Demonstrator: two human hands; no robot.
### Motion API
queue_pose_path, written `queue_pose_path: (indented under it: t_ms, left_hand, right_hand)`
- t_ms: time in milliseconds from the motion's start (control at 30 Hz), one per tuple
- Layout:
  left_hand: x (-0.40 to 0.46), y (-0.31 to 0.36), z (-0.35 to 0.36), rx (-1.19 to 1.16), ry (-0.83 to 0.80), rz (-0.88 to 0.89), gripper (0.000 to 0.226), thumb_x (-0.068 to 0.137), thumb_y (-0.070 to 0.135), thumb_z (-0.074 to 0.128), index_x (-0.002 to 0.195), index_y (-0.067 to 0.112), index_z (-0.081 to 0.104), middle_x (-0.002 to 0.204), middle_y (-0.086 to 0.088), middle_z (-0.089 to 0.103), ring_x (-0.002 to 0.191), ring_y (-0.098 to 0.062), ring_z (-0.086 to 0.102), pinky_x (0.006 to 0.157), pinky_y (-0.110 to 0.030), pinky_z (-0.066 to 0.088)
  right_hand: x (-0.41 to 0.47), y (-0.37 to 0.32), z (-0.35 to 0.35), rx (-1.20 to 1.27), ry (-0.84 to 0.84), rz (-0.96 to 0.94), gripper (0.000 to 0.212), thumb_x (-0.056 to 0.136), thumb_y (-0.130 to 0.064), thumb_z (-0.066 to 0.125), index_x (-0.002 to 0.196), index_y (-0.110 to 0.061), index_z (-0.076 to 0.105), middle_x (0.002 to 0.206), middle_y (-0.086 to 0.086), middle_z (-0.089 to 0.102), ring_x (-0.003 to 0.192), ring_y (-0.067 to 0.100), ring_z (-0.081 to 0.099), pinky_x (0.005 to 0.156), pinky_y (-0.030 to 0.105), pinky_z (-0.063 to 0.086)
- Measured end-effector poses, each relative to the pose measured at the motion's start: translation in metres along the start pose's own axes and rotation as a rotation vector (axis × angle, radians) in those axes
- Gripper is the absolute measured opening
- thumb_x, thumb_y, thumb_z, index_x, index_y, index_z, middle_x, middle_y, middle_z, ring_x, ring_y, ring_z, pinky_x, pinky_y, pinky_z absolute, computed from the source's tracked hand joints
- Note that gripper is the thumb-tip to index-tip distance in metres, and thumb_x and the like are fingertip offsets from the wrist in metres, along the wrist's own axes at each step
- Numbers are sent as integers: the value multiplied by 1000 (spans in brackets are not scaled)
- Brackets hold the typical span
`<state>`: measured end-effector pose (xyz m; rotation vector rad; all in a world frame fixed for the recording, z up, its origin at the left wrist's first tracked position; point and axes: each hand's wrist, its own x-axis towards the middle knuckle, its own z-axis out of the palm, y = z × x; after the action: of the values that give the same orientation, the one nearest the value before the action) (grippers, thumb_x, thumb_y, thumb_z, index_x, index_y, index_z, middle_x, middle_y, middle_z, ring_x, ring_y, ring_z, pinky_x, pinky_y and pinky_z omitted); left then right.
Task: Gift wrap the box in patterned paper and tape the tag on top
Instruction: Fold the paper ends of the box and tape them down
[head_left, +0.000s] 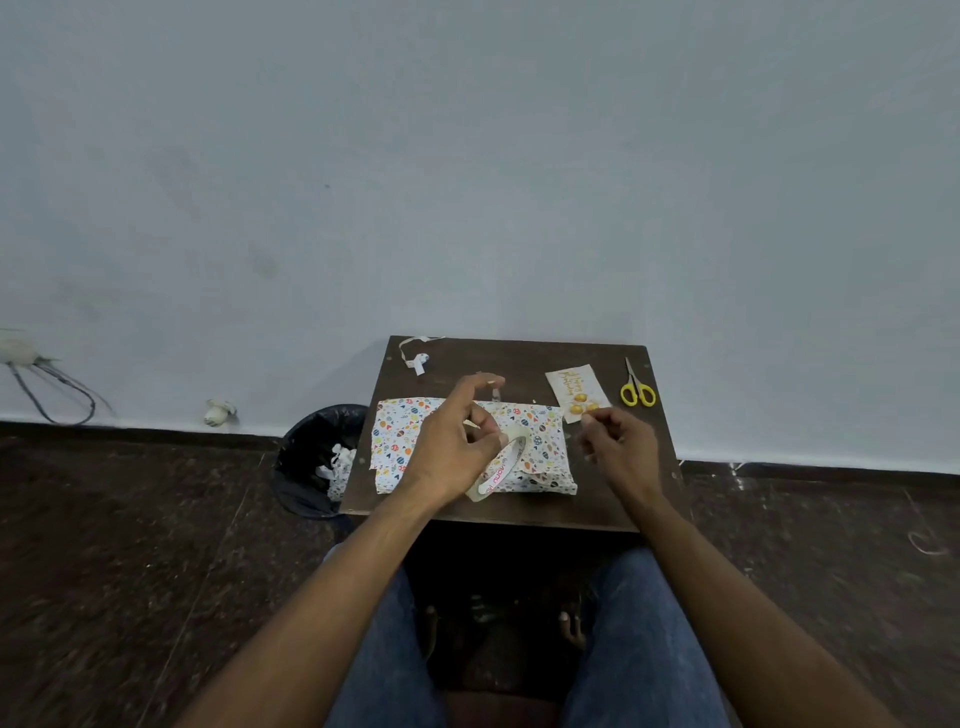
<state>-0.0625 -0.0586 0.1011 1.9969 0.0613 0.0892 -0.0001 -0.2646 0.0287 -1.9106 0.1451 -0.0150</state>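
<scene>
The head view shows the flat box wrapped in white paper with coloured dots lying on the dark brown worktop, so wrapping looks done. The left hand hovers over it, its fingers curled around a clear tape roll with a white core. The right hand appears to pinch a tape end, though blur hides it. The beige card tag with yellow decorations lies beside the box, untaped. 1 pair of yellow-handled scissors rests near.

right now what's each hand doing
Left hand: fingers curled round the tape roll.
Right hand: fingers pinched together, probably on a tape strip; too blurred to tell.
</scene>
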Motion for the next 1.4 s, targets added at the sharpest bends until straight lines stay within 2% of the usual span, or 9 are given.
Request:
queue_pose_path:
  t_ms: [200,333,567,700,867,1067,1200,1267,1400]
  left_hand:
    - [8,2,4,-3,-39,-1,65,82,0,73,116,49,49,85,8,65,87,-2,63,83,-25,52]
    - [15,0,8,-4,-43,-18,64,83,2,73,118,51,51,81,14,65,88,-2,63,88,-37,54]
    - [21,-3,10,37,-63,8,65,84,5,73,121,53,51,81,8,65,80,-11,66,84,-38,57]
    - [23,-6,11,48,-69,-3,63,83,5,73,122,50,52,82,7,66,82,-9,66,85,-37,57]
    - [23,-7,12,37,-73,-5,63,84,2,72,121,48,52,80,7,66,82,-9,66,81,-31,56]
    - [20,-5,10,0,-94,-55,63,85,2,71,119,52,52,79,9,63,74,-13,67,65,-44,61]
    - [18,-5,7,-7,-87,-50,63,85,3,71,118,53,52,81,10,63,70,-13,66,67,-48,61]
    - [17,-5,4,-10,-84,-49,64,85,2,70,117,54,52,80,11,63,68,-11,64,67,-49,60]
    - [13,-5,-2,-20,-78,-35,65,84,0,69,114,56,51,76,9,62,62,-9,61,62,-48,60]
  right_hand:
    - [64,19,-32,-581,93,133,23,96,-26,58,113,-16,70,112,11,69,102,34,62,85,37,48]
    - [90,24,-34,-705,69,197,31,96,-30,55,119,-12,63,116,13,60,104,38,59,88,43,49]
    - [110,27,-29,-817,36,292,44,98,-42,53,127,-9,55,124,13,49,110,39,58,85,42,45]
    - [115,20,-29,-753,28,373,47,92,-44,56,123,-10,56,122,12,54,109,38,59,89,41,47]
    - [125,29,-38,-696,0,452,34,76,-38,58,101,-13,57,103,8,66,89,35,68,86,42,56]
    - [112,14,-48,-578,-94,532,22,74,-18,67,88,-4,57,82,13,67,60,33,71,64,47,62]
    - [102,12,-51,-288,-70,556,31,80,-22,75,90,2,59,89,18,65,71,29,69,56,49,61]
    - [95,6,-52,-152,-113,510,26,86,-23,74,91,1,64,88,17,62,72,25,65,58,49,61]
    - [71,-20,-56,-140,-420,224,17,94,-14,65,81,-5,69,82,15,64,67,16,62,56,36,60]
